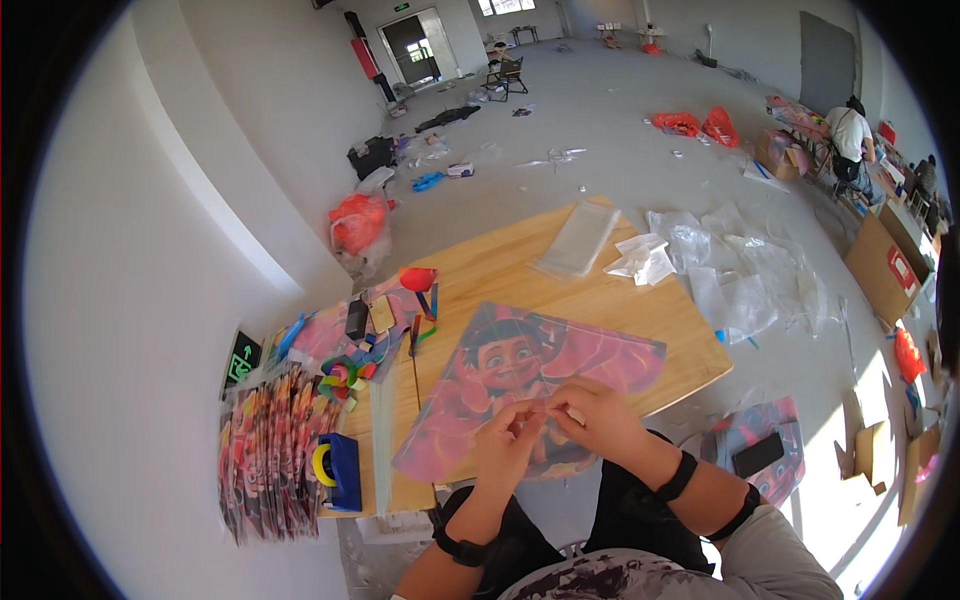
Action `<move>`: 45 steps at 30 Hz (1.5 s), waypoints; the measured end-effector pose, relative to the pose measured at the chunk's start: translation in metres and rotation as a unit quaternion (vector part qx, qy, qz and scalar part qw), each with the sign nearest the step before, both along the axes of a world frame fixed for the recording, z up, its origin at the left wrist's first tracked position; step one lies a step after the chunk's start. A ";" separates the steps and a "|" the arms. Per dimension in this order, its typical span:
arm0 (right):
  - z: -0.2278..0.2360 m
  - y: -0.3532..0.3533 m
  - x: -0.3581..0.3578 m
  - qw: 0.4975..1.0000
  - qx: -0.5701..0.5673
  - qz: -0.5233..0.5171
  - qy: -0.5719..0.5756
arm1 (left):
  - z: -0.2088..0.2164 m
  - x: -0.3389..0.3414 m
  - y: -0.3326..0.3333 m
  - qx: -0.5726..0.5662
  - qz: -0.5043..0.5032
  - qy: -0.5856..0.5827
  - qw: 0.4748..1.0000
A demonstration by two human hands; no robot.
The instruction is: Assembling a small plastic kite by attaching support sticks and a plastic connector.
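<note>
- Fingers [524, 409] of the left hand [500, 445] and right hand [605, 420] curl inward, tips nearly meeting, near frame centre; I can't tell whether they grip anything.
- Below them, I see the printed cartoon sheet [615, 360] on the worktop [660, 310].
- Lower left: blue tape dispenser [346, 482].

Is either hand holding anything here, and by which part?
Cannot be told: the left hand and right hand pinch close together over the printed sheet, but anything between them is too small to make out.
</note>
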State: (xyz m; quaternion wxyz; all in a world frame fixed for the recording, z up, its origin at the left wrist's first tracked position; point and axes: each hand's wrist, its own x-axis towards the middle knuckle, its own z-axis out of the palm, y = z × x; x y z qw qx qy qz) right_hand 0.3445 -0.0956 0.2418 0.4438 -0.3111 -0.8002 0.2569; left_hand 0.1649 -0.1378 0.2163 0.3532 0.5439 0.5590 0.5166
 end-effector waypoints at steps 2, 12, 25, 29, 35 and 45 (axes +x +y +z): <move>-0.007 0.004 0.001 0.998 0.000 -0.050 0.027 | -0.012 0.011 0.014 0.008 0.002 0.001 1.000; -0.033 0.084 0.025 0.989 -0.079 -0.125 -0.019 | -0.045 0.038 0.096 -0.082 -0.039 -0.031 0.995; -0.133 0.199 0.010 0.972 -0.157 -0.174 -0.021 | -0.146 0.010 0.219 -0.135 -0.081 -0.005 0.988; -0.165 0.226 0.010 0.966 -0.166 -0.193 -0.051 | -0.167 0.015 0.242 -0.130 -0.025 0.097 0.986; -0.206 0.267 0.007 0.970 -0.174 -0.168 -0.031 | -0.185 0.016 0.272 -0.159 0.018 0.202 0.966; -0.231 0.287 0.008 0.951 -0.244 -0.171 -0.085 | -0.214 0.017 0.298 -0.161 0.035 0.286 0.944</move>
